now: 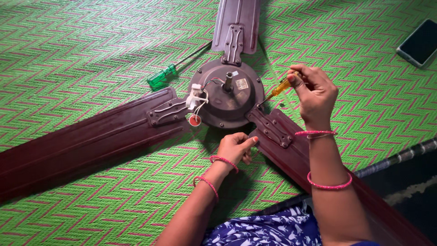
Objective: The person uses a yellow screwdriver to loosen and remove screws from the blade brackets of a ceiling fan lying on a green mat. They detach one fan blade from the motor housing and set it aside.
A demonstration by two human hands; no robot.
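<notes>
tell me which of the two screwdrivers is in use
The yellow-handled screwdriver, held in the right hand with its tip at the fan motor. The green-handled one lies untouched on the mat.

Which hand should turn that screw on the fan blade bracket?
The right hand, probably. It holds the yellow screwdriver, whose tip sits at the blade bracket beside the motor hub. The left hand only rests on the blade's edge, holding no tool.
</notes>
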